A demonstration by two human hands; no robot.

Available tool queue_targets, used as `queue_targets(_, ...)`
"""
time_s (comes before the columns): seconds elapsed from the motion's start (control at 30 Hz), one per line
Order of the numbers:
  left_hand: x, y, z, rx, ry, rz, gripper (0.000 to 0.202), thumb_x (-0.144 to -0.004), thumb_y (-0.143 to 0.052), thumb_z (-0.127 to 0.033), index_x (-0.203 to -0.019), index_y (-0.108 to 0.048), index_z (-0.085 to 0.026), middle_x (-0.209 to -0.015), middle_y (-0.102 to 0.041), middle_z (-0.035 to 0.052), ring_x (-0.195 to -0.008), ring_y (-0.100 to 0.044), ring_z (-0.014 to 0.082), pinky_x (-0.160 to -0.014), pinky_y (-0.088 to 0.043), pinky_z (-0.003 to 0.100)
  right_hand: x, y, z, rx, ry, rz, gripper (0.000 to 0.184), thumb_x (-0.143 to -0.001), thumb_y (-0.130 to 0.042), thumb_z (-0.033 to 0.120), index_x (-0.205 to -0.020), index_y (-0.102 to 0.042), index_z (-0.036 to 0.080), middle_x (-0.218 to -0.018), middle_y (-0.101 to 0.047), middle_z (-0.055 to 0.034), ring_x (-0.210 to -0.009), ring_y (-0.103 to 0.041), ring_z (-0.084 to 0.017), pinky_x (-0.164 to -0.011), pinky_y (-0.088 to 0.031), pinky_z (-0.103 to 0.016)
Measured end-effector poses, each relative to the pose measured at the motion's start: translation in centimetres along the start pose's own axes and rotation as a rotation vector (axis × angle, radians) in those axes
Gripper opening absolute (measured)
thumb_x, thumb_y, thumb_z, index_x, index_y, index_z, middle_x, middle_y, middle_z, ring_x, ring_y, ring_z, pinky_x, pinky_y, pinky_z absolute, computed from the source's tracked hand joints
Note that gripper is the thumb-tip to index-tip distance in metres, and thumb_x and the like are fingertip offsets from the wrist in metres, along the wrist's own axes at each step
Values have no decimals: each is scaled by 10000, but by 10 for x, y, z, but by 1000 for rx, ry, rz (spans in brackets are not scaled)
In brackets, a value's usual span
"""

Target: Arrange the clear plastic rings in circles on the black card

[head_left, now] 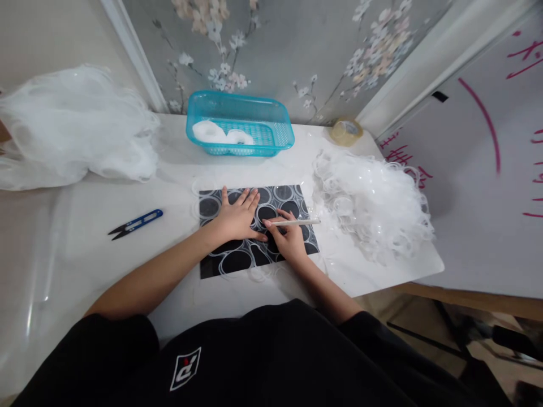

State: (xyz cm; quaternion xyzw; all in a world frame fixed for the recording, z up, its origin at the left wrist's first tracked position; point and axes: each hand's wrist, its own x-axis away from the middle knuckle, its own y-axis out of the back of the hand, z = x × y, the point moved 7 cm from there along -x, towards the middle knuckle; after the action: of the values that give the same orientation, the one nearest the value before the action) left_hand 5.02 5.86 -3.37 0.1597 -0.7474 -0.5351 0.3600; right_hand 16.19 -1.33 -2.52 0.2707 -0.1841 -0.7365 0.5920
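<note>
A black sheet [236, 261] with several pale rings drawn or laid over it lies on the white table in front of me. My left hand [238, 219] rests flat on its upper middle part, fingers spread. In my right hand [291, 237] is a thin whitish stick [299, 223], shaped like a pencil and held almost level. Its left end is by the fingertips, over the sheet, close to one ring; I cannot tell whether it touches. White, thread-like loops stick out past the sheet's edges.
Blue-handled thread snips [136, 224] lie on the left. A turquoise basket [278, 148] holding two white rolls [209, 132] stands at the back. Translucent white rings are heaped [377, 203] on the right, beside a tape roll [345, 131]. A white bundle [80, 124] sits far left; a whiteboard [466, 209] borders the right.
</note>
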Motion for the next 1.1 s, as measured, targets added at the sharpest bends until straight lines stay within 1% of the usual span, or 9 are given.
queue_targets(0.13,0,0,0,4,5,11,1115,-725,-470,-783,-1510,17,-157,-1568,35,88,-1430,43,411,-987,162,740,9,-5,6,130,77,1,182,-892,-551,349,-880,-717,276,-1004,-742,-16,-1269,-475,-299,-1117,-225,-576)
queue_targets(0.23,0,0,0,-5,1,3,1062,-758,-474,-743,-1511,13,-173,-1571,31,81,-1429,48,413,-987,149,745,14,-10,17,287,192,38,149,-895,-549,295,-876,-697,296,-1113,-713,-11,-1352,-375,-295,-1143,-61,-611)
queue_targets(0.33,1,-1,-1,-9,8,18,1078,-753,-473,-751,-1509,21,-161,-1569,34,86,-1428,52,414,-996,146,737,3,-3,24,378,251,82,124,-872,-577,253,-902,-676,323,-1044,-733,0,-1318,-410,-293,-1124,81,-631)
queue_targets(0.43,1,0,-1,-9,23,34,1166,-695,-470,-814,-1507,30,-142,-1566,48,90,-1437,52,382,-1047,153,668,-23,21,29,440,275,20,166,-877,-554,234,-936,-674,332,-919,-740,7,-1265,-447,-281,-1130,102,-605)
queue_targets(0.57,2,1,-1,17,27,24,1210,-654,-476,-844,-1510,30,-154,-1567,56,101,-1443,46,356,-1070,145,629,-38,42,34,487,298,-143,208,-927,-484,263,-926,-690,295,-897,-726,-3,-1202,-470,-260,-1150,8,-565)
queue_targets(0.73,4,-2,2,38,-15,25,1229,-647,-503,-829,-1511,21,-129,-1565,63,127,-1438,49,380,-1051,144,657,-26,18,23,375,271,-48,221,-931,-491,273,-918,-710,247,-941,-727,-30,-1079,-530,-265,-1067,-267,-502)
queue_targets(0.83,10,-3,4,94,-21,-1,1130,-729,-454,-790,-1512,0,-114,-1563,40,145,-1442,13,372,-1053,132,660,-29,12,19,225,285,6,235,-926,-500,293,-887,-722,227,-899,-731,-45,-1018,-566,-255,-966,-394,-412)
queue_targets(0.97,23,-4,1,124,7,-71,910,-863,-355,-692,-1518,-52,-139,-1565,-25,145,-1446,-14,359,-1040,129,680,-48,10,21,76,336,57,237,-919,-511,311,-866,-722,216,-890,-731,-52,-961,-615,-225,-901,-444,-355)
queue_targets(1.1,34,-10,-3,74,46,-114,847,-886,-382,-646,-1517,-104,-153,-1559,-67,158,-1442,-29,373,-1025,108,710,-60,-1,21,52,386,58,247,-921,-493,266,-839,-718,206,-877,-738,-52,-879,-651,-189,-833,-474,-307)
